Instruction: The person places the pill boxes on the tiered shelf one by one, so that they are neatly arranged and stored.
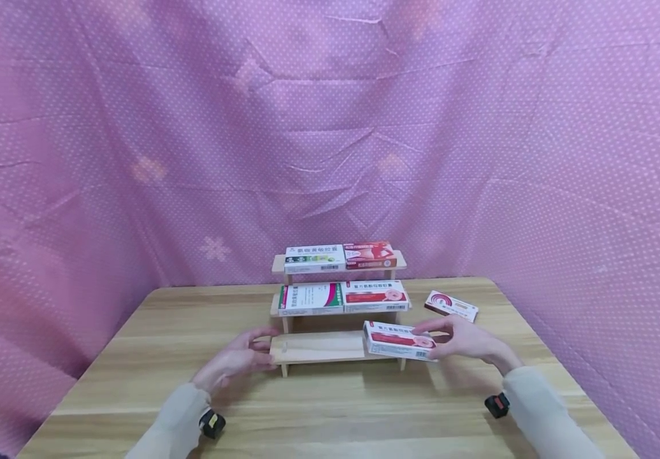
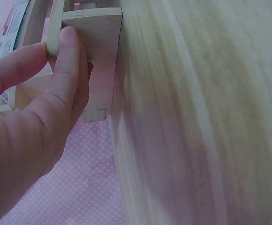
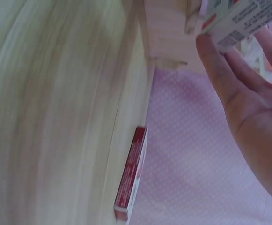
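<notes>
A white and red medicine box (image 1: 395,341) is tilted over the right end of the lowest step of a wooden display rack (image 1: 318,347). My right hand (image 1: 462,338) holds this box by its right end between thumb and fingers; the right wrist view shows the box's printed end (image 3: 248,21) at the fingertips. At the rack's other side, my left hand (image 1: 238,357) pinches the left end of the lowest board. In the left wrist view the board's edge (image 2: 55,35) lies between the thumb and fingers.
Two medicine boxes, white-green (image 1: 314,258) and red (image 1: 370,254), lie on the top step. The middle step bears a white, pink and green box (image 1: 311,298) and a white-red one (image 1: 374,294). Another box (image 1: 452,305) lies on the wooden table (image 1: 330,414), right of the rack. Pink cloth (image 1: 330,127) hangs behind.
</notes>
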Demonstrator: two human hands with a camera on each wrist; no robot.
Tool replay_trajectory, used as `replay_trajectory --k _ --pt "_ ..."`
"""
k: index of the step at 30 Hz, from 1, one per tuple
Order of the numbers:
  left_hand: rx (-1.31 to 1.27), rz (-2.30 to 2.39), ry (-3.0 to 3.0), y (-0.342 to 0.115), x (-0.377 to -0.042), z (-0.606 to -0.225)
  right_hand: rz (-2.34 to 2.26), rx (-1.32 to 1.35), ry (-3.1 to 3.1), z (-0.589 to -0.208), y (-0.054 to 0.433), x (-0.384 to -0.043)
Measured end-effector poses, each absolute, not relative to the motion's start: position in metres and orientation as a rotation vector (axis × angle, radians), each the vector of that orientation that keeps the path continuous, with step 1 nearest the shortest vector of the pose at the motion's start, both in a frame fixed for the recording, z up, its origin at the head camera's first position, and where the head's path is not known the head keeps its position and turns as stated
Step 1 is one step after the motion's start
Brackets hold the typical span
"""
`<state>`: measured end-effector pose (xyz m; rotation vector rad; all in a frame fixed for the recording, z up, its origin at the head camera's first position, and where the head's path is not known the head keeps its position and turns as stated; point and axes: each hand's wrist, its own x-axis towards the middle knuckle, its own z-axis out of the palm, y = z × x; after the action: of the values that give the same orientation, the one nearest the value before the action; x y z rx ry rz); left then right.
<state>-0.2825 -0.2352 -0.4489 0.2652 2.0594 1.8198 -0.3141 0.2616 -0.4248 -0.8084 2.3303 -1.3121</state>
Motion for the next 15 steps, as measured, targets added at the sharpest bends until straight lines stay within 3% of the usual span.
replay_trajectory --k 15 --pt "0.292 1.831 2.016 -0.236 -0.285 -0.449 -1.292 -0.861 2.461 -0.435 0.218 -0.310"
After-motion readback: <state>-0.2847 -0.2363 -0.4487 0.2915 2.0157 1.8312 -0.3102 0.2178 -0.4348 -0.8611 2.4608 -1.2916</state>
